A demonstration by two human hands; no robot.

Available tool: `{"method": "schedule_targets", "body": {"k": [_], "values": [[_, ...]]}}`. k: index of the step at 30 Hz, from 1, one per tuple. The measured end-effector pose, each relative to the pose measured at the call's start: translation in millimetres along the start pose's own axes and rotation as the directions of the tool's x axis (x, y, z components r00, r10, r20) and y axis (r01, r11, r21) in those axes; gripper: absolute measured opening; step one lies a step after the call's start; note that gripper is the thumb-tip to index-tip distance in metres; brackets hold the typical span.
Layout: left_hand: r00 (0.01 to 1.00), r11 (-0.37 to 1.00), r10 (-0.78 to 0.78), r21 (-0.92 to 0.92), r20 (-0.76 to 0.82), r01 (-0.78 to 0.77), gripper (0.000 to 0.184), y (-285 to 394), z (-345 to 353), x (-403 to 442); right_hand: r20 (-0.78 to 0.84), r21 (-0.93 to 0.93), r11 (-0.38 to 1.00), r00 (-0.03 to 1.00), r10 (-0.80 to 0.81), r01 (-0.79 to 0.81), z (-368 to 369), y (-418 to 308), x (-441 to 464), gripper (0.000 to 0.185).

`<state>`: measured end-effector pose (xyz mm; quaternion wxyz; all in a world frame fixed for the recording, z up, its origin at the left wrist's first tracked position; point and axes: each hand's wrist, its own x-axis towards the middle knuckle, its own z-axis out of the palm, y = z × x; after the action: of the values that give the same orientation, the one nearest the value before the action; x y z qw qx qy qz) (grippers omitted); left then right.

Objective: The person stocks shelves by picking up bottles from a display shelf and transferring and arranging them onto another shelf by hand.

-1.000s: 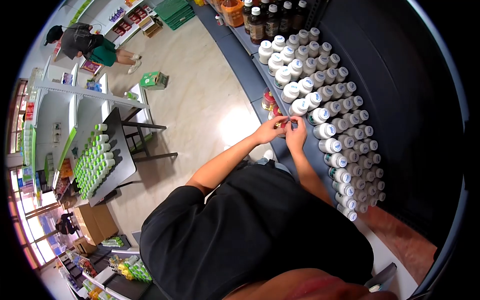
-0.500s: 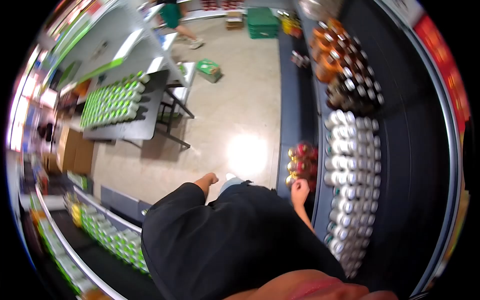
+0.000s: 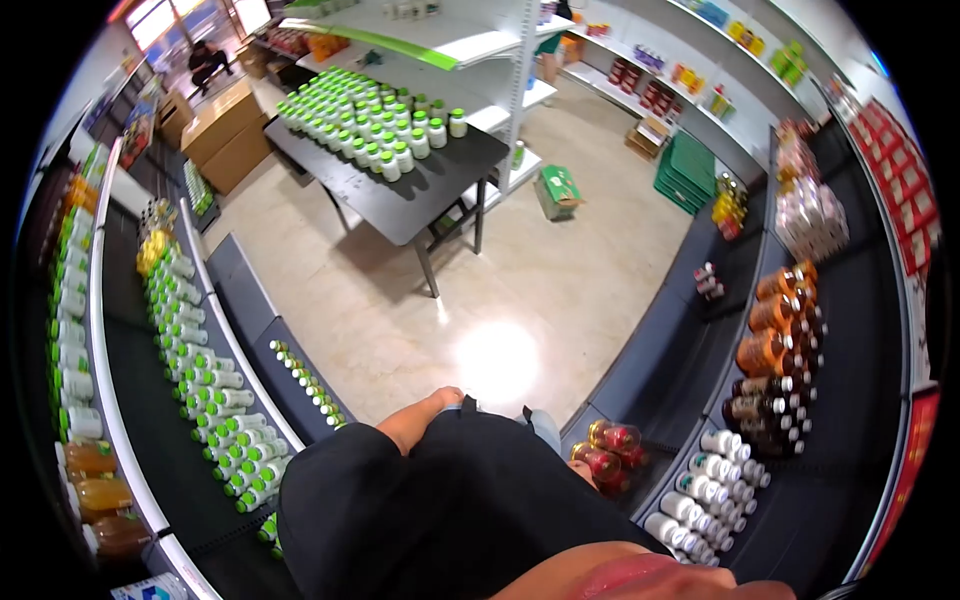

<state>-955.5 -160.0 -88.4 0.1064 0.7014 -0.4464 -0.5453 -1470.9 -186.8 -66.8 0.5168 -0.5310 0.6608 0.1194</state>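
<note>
My left hand (image 3: 447,397) hangs low in front of my waist, apart from any shelf. Its fingers look loosely curled, and nothing shows in them. On the right, my right hand (image 3: 583,473) is down beside the lower shelf, partly covered by my dark shirt. Its fingers are hard to make out. Closest to it are several red jars with gold lids (image 3: 597,462), standing on that shelf; whether the hand touches one I cannot tell. White bottles (image 3: 705,490) stand in rows on the shelf just above.
A black table (image 3: 400,205) bears white bottles with green caps (image 3: 390,165). More green-capped bottles (image 3: 215,400) line the left shelves. On the floor are a green carton (image 3: 558,192), green crates (image 3: 686,175) and a brown box (image 3: 230,140). Another person (image 3: 208,65) crouches far left.
My view has swung left, bringing the left shelves and table further in. The red jars now appear lower, and my right hand is more hidden by my shirt.
</note>
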Motion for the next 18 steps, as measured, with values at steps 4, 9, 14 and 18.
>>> {"method": "schedule_targets", "body": {"k": [4,9,14,18], "values": [[0.988,0.991,-0.109,-0.088,-0.107,0.100,0.037,-32.3,-31.1,-37.5,-0.026,0.051,0.998,0.999,-0.035,0.036,-37.7,-105.4,36.8,0.022],[0.938,0.954,-0.215,-0.264,-0.271,0.142,0.032,-87.9,-44.2,-64.1,0.030,0.060,0.977,0.978,-0.207,0.205,-53.7,-223.7,107.1,0.021],[0.957,0.931,-0.271,-0.284,-0.106,0.232,0.023,-109.3,-24.5,-101.1,0.175,-0.031,0.933,0.921,-0.348,0.358,-43.2,-336.8,150.7,0.020],[0.948,0.936,-0.302,-0.217,-0.097,0.276,0.024,-92.5,-23.3,-109.6,0.281,-0.021,0.894,0.860,-0.425,0.448,-13.3,-386.2,201.5,0.021]]}}
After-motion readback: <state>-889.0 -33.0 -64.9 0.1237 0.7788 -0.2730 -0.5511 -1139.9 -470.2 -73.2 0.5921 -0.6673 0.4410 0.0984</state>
